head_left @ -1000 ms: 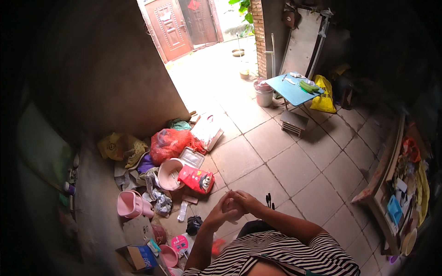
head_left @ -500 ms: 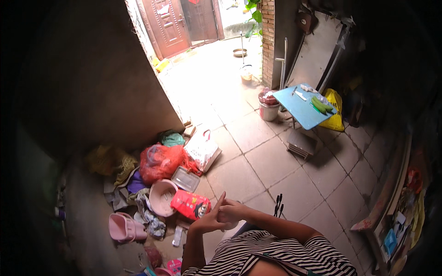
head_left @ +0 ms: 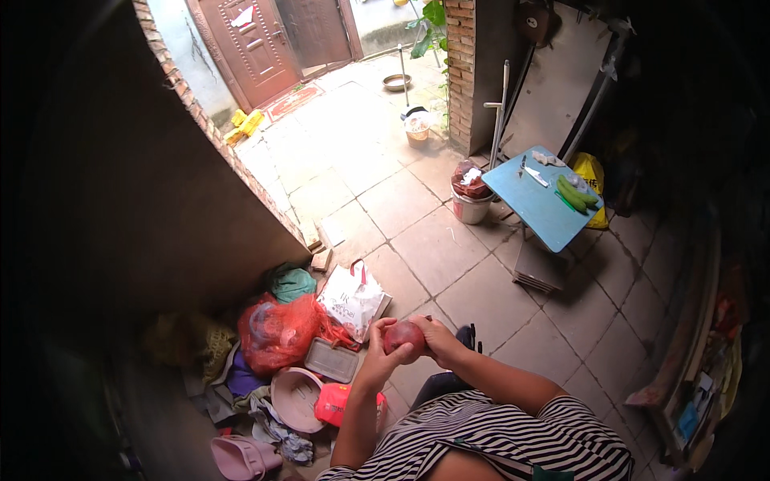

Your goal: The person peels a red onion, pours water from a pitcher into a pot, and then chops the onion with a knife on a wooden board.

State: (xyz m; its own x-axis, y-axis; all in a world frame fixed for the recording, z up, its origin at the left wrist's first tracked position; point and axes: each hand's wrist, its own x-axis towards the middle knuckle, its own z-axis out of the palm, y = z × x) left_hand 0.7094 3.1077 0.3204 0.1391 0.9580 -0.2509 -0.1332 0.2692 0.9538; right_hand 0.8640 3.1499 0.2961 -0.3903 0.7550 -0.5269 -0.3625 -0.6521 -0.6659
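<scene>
A round, dark-red fruit or vegetable (head_left: 403, 341) sits between my two hands in front of my striped shirt; its exact kind is not clear. Fingers and thumb of my left hand (head_left: 378, 355) curve round its left side. On the opposite side, my right hand (head_left: 441, 343) grips it, fingers partly hidden behind. Below my left hand lies a red printed packet (head_left: 335, 402), partly covered by my left forearm.
At left, a pink basin (head_left: 295, 393), pink bucket (head_left: 241, 458), red plastic bag (head_left: 277, 333) and white carrier bag (head_left: 350, 298) crowd the floor. A blue folding table (head_left: 533, 204) at right carries a knife (head_left: 535, 175) and long green vegetables (head_left: 573, 192). A bin (head_left: 471, 207) stands beside it.
My hands, earlier pressed together with no object visible, now hold the round red thing up between them. They have shifted right and slightly up. The whole view has tilted and moved.
</scene>
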